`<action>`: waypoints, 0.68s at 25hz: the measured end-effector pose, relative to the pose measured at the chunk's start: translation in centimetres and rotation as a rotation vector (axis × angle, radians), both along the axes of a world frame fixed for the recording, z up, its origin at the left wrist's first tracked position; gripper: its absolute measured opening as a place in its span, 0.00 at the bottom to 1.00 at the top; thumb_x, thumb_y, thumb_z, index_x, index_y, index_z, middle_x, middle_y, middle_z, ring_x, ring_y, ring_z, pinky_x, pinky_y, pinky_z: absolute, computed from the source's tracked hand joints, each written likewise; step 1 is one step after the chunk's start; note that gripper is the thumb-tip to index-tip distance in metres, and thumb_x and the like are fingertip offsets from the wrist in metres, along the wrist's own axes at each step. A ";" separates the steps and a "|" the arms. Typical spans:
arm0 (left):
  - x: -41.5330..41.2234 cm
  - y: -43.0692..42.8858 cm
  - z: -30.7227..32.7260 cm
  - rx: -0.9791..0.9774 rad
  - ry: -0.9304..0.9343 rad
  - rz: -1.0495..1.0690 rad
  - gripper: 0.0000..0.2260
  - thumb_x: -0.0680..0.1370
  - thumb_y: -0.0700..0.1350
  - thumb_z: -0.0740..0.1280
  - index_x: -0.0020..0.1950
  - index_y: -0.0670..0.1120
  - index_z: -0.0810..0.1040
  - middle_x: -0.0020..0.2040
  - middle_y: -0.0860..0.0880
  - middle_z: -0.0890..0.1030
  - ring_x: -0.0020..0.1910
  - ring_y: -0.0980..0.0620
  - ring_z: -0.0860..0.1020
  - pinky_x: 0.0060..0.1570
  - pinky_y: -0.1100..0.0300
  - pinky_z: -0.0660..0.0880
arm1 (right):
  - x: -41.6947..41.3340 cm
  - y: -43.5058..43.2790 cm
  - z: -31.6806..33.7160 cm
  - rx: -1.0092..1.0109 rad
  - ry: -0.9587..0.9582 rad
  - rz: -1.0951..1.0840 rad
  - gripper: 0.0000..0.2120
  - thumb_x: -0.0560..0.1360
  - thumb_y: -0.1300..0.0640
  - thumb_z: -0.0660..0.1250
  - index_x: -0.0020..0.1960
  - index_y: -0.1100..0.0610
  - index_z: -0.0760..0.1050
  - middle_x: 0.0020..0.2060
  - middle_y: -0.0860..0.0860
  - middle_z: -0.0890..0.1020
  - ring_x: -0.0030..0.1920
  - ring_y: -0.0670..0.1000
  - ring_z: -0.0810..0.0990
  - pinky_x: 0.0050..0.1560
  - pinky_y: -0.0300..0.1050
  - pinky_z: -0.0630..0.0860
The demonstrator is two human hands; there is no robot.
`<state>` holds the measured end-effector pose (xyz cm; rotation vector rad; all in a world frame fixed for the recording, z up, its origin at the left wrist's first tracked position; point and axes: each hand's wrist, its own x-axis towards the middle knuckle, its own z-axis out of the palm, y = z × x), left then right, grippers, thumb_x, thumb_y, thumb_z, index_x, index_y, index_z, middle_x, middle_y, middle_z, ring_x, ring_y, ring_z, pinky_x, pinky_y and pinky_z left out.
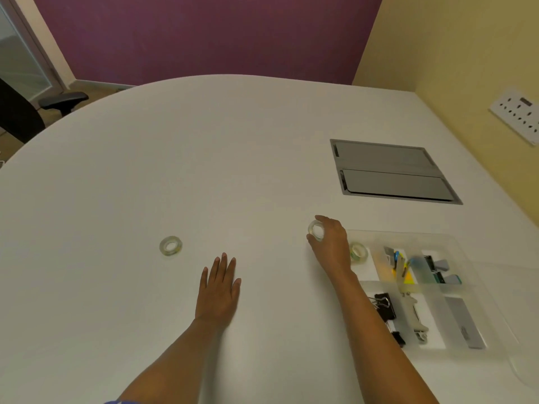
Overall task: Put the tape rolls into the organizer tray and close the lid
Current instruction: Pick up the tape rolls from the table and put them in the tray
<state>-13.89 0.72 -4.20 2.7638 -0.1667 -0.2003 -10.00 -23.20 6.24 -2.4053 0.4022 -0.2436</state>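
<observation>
Right hand (331, 243) at frame centre-right gripping a tape roll (316, 230) beside the organizer tray (455, 243); left hand (218, 290) flat, released, on the surface (204, 156).

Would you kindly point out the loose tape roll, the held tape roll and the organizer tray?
loose tape roll (171, 245): head view, its top face.
held tape roll (316, 230): head view, its rim.
organizer tray (455, 241): head view, far rim.

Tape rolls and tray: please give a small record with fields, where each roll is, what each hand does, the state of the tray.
roll 1: lying flat on the table, apart from both hands
roll 2: held in the right hand, just left of the organizer tray
roll 3: inside the tray's far-left compartment
left hand: flat on the table, empty
organizer tray: open, lid not closed
</observation>
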 end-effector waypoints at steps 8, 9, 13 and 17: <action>-0.9 -0.8 1.2 0.055 0.068 0.010 0.24 0.84 0.51 0.46 0.78 0.48 0.44 0.80 0.48 0.42 0.79 0.50 0.42 0.78 0.51 0.40 | -4.7 -6.6 -0.8 -0.032 0.101 -0.259 0.23 0.74 0.65 0.69 0.68 0.62 0.70 0.64 0.62 0.74 0.65 0.61 0.73 0.60 0.50 0.74; -1.0 -0.8 1.2 0.060 0.070 0.011 0.24 0.84 0.50 0.46 0.78 0.48 0.44 0.80 0.48 0.42 0.79 0.50 0.42 0.78 0.51 0.40 | -4.9 -7.1 -0.9 -0.049 0.140 -0.261 0.23 0.73 0.66 0.68 0.68 0.62 0.70 0.64 0.63 0.73 0.64 0.61 0.73 0.59 0.51 0.74; -0.9 -0.8 1.2 0.063 0.077 0.010 0.24 0.84 0.50 0.46 0.79 0.48 0.44 0.80 0.48 0.42 0.79 0.50 0.42 0.78 0.50 0.41 | -4.9 -8.3 -1.3 -0.126 0.310 -0.224 0.22 0.74 0.68 0.66 0.68 0.62 0.69 0.65 0.62 0.70 0.62 0.62 0.75 0.55 0.51 0.76; -0.9 -0.7 1.0 0.051 0.065 0.006 0.24 0.83 0.51 0.46 0.78 0.48 0.45 0.80 0.48 0.42 0.79 0.50 0.42 0.78 0.51 0.41 | -4.1 -8.7 -1.5 -0.194 0.371 -0.183 0.21 0.74 0.70 0.64 0.66 0.63 0.69 0.63 0.63 0.72 0.61 0.61 0.75 0.54 0.50 0.77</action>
